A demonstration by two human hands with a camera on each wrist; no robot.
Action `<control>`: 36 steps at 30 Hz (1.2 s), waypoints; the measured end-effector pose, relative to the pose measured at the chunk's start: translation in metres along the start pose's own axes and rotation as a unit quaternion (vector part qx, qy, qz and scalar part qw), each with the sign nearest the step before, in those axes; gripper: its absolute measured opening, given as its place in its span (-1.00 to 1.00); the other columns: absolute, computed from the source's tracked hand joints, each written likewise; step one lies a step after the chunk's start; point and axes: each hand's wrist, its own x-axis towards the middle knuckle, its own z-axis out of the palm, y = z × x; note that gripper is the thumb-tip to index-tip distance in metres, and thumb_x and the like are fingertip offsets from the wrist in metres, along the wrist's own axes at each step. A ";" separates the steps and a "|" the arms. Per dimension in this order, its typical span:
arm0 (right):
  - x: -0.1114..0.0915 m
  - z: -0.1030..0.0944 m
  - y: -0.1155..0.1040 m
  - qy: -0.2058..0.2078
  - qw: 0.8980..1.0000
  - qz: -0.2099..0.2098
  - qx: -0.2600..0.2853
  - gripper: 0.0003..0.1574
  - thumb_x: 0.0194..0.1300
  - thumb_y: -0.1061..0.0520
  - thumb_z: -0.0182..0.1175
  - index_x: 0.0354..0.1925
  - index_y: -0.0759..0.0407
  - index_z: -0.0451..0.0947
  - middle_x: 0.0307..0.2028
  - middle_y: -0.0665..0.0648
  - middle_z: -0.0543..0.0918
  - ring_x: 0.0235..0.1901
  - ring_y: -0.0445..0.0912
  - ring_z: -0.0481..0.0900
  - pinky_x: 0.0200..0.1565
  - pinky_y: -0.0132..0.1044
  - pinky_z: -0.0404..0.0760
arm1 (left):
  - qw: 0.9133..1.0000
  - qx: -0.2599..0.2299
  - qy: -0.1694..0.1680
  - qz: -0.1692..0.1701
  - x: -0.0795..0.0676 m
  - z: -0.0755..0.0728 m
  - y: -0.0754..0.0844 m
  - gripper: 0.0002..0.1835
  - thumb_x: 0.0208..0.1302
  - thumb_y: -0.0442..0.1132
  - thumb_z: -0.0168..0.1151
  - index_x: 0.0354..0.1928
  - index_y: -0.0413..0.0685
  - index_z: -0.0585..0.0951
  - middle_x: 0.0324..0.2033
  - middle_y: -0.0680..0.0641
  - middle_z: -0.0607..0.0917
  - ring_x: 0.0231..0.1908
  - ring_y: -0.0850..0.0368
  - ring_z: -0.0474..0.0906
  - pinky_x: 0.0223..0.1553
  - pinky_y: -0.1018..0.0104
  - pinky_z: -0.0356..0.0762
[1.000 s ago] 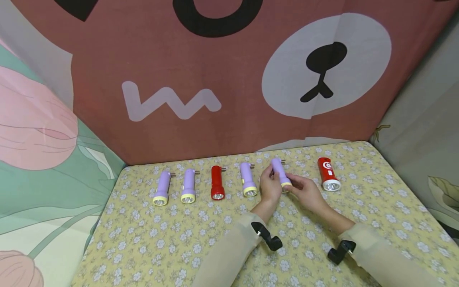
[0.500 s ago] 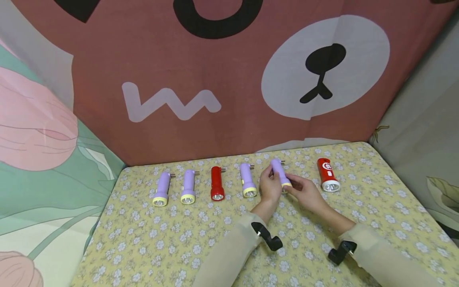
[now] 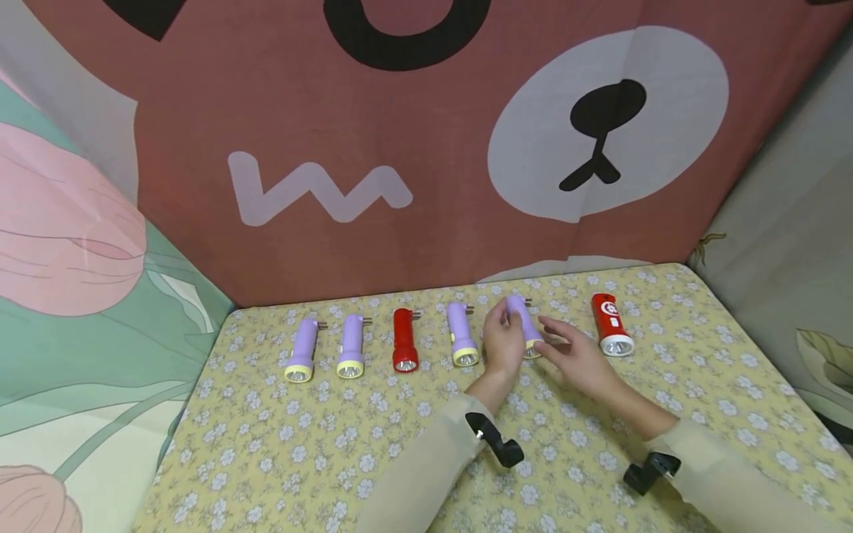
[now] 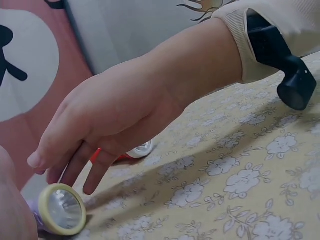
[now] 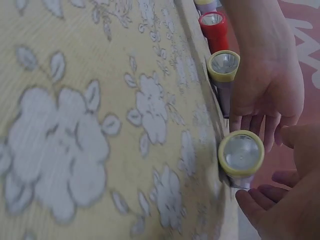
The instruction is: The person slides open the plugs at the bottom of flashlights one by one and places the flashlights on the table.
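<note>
Between my two hands a purple flashlight [image 3: 524, 318] with a yellow rim lies on the table, its lens toward me and metal plug prongs at its far end. My left hand [image 3: 504, 344] rests along its left side, fingers loosely extended; its contact is partly hidden. My right hand [image 3: 580, 363] stands just right of the yellow rim with fingers and thumb spread and nothing held. In the right wrist view the flashlight's lens [image 5: 242, 153] faces the camera, with the left fingers behind it. In the left wrist view, the right fingers hang relaxed above the yellow rim [image 4: 62, 210].
Left of my hands, in a row, lie a purple flashlight [image 3: 461, 333], a red flashlight [image 3: 403, 339] and two more purple flashlights. A red flashlight with a white rim [image 3: 610, 324] lies to the right. A floral cloth [image 3: 280, 451] covers the table; a printed curtain [image 3: 320, 252] stands behind.
My right hand has let go of the flashlight's yellow rim and moved slightly right, its fingers spreading. The left hand has loosened and shifted slightly off the flashlight's body. The flashlights stay in place.
</note>
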 end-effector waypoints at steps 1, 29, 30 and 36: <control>-0.002 -0.002 -0.001 -0.003 1.000 -0.003 -0.001 -0.27 0.50 0.10 0.22 0.45 0.42 0.26 0.37 0.46 0.38 0.25 0.34 0.49 0.12 0.08 0.61 | 1.000 0.003 -0.006 -0.003 0.000 -0.001 0.002 -0.56 0.53 -0.29 0.06 0.38 -0.21 0.48 0.34 -0.17 0.52 0.36 -0.07 0.42 0.38 0.13 0.37; -0.042 -0.074 0.004 0.088 0.991 -0.028 -0.096 -0.21 0.42 0.15 0.32 0.45 0.41 0.27 0.34 0.50 0.37 0.15 0.38 0.44 -0.10 -0.68 0.44 | 0.979 0.059 -0.196 0.009 0.009 0.046 0.045 -0.51 0.55 -0.16 0.14 0.43 -0.09 0.45 0.33 -0.11 0.54 0.29 0.03 0.50 0.07 0.41 0.58; -0.042 -0.076 0.006 0.093 0.991 -0.030 -0.094 -0.21 0.41 0.17 0.32 0.45 0.42 0.27 0.33 0.51 0.38 0.16 0.37 0.43 -0.09 -0.68 0.44 | 0.977 0.065 -0.203 0.010 0.009 0.049 0.045 -0.51 0.55 -0.16 0.14 0.43 -0.11 0.44 0.32 -0.12 0.54 0.29 0.01 0.50 0.07 0.42 0.58; -0.041 -0.084 0.015 0.109 0.990 -0.007 -0.089 -0.19 0.43 0.12 0.31 0.45 0.45 0.24 0.33 0.53 0.37 0.18 0.39 0.39 -0.11 -0.74 0.37 | 0.969 0.097 -0.225 -0.006 0.009 0.062 0.042 -0.49 0.52 -0.19 0.18 0.41 -0.21 0.44 0.28 -0.24 0.56 0.26 -0.02 0.53 0.13 0.41 0.54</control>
